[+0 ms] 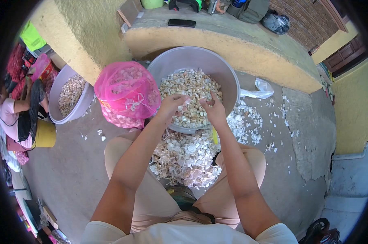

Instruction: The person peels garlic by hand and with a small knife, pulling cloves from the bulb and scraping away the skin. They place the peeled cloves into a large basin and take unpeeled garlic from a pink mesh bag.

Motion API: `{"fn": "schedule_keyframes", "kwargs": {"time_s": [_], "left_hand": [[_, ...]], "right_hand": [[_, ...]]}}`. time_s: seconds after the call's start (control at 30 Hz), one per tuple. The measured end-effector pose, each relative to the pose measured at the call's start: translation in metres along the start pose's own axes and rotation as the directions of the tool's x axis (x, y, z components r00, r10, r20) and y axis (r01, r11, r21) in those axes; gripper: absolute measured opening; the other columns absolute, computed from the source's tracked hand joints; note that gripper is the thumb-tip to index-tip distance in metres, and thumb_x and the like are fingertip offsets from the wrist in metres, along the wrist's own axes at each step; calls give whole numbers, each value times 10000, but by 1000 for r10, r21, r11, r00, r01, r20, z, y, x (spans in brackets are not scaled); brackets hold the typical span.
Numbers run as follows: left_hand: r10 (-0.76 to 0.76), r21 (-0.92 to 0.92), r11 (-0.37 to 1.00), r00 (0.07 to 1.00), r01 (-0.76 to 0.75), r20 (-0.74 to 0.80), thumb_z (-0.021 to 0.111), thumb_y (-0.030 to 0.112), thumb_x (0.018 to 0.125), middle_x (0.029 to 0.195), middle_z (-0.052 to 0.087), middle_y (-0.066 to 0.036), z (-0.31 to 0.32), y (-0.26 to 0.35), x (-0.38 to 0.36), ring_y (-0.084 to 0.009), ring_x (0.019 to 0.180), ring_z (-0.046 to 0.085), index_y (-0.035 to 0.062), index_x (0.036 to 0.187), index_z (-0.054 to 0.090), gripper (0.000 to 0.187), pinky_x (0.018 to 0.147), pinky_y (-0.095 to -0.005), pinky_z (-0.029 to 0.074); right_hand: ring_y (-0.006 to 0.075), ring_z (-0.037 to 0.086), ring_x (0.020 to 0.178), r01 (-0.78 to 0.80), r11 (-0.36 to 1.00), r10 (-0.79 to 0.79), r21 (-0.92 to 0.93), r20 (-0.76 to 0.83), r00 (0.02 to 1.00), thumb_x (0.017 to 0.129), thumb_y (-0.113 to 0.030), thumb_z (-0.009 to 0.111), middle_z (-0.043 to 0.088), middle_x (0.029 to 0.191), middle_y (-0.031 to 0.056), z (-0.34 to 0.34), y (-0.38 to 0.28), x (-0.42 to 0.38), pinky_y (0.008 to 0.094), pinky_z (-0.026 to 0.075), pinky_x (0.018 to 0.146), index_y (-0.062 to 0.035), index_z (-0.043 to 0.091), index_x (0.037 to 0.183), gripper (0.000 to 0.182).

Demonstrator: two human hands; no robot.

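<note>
Both of my hands are over a large pale purple tub (pixel 228 81) partly filled with garlic cloves (pixel 188 83). My left hand (pixel 172 106) is at the tub's near left, its thumb and fingertips pressed together; what they hold, if anything, is too small to make out. To the right, my right hand (pixel 213 108) has its thumb and index finger spread, with nothing visible between them. A pink mesh bag (pixel 125 95) of garlic stands against the tub's left side. Below the tub, a heap of papery peels (pixel 188 158) lies between my legs.
A concrete ledge (pixel 233 38) with a black phone (pixel 181 23) runs behind the tub. A white plastic bag (pixel 262 88) and scattered peels (pixel 249 120) lie at the right. At the far left, another person (pixel 21 107) sits beside a second tub (pixel 84 99).
</note>
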State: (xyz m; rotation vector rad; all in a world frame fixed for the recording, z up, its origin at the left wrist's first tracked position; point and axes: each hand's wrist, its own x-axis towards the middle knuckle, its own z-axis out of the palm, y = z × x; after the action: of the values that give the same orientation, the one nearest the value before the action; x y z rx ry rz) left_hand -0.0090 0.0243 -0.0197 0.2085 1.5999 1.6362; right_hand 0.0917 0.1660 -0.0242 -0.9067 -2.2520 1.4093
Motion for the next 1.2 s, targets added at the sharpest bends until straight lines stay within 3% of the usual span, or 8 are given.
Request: {"fn": "schedule_keyframes", "kwargs": {"time_s": [0.07,0.17,0.27,0.37,0.67,0.77,1.07,1.2], "left_hand": [[-22,-6,1000,999,22,30,591,335,787,783,567,14,0,1,-1,-73,685,516,87,952,603,298,524,-210,366],[-51,1,999,996,51,75,575,317,804,800,564,27,3,1,-2,-62,662,519,105,970,598,270,515,-195,359],[-74,15,997,988,73,137,559,311,816,810,559,32,5,1,-2,-58,670,515,128,996,588,259,512,-189,357],[-75,-36,996,979,83,187,541,326,822,811,555,27,6,3,-4,-68,688,513,140,1044,566,290,516,-192,365],[-17,-297,953,990,59,142,423,240,884,1008,523,-68,-5,6,4,-179,790,562,95,1182,464,334,618,-293,492],[22,-319,947,990,23,137,412,223,891,1104,483,-89,-6,4,6,-207,869,570,79,1214,418,354,679,-313,507],[-13,-310,950,997,38,82,490,211,864,1017,505,-66,5,0,5,-173,823,575,64,1098,444,280,726,-280,489],[8,-163,987,992,12,126,532,226,842,869,524,-28,9,-10,6,-117,735,564,74,994,457,228,683,-249,480]], "right_hand": [[161,570,649,240,945,-271,-221,-123,955,725,-363,643,613,820,113,6,10,0,279,445,613,6,568,1033,487],[145,563,659,63,998,-67,28,200,977,731,-323,649,611,790,100,1,-14,-8,276,445,632,16,577,1004,441],[76,456,458,-54,971,-9,232,265,964,742,-254,653,605,722,63,7,-17,-14,211,355,393,9,608,909,315],[69,435,440,-158,942,82,295,254,964,736,-219,659,588,672,42,4,-17,-12,208,343,391,1,608,853,255],[104,497,494,-73,995,97,-68,478,873,728,-151,632,594,663,44,-23,-28,-18,256,403,461,-3,609,819,175],[132,545,548,208,960,-25,-190,678,735,716,-143,627,604,664,49,-16,6,-14,276,435,544,0,612,828,182],[201,595,663,63,998,-54,-15,335,941,703,-228,651,614,704,125,-10,-7,-15,307,450,606,0,598,872,289],[211,588,664,164,986,-155,-15,236,959,721,-251,653,605,736,126,0,-30,-25,310,449,606,13,535,912,347]]}}
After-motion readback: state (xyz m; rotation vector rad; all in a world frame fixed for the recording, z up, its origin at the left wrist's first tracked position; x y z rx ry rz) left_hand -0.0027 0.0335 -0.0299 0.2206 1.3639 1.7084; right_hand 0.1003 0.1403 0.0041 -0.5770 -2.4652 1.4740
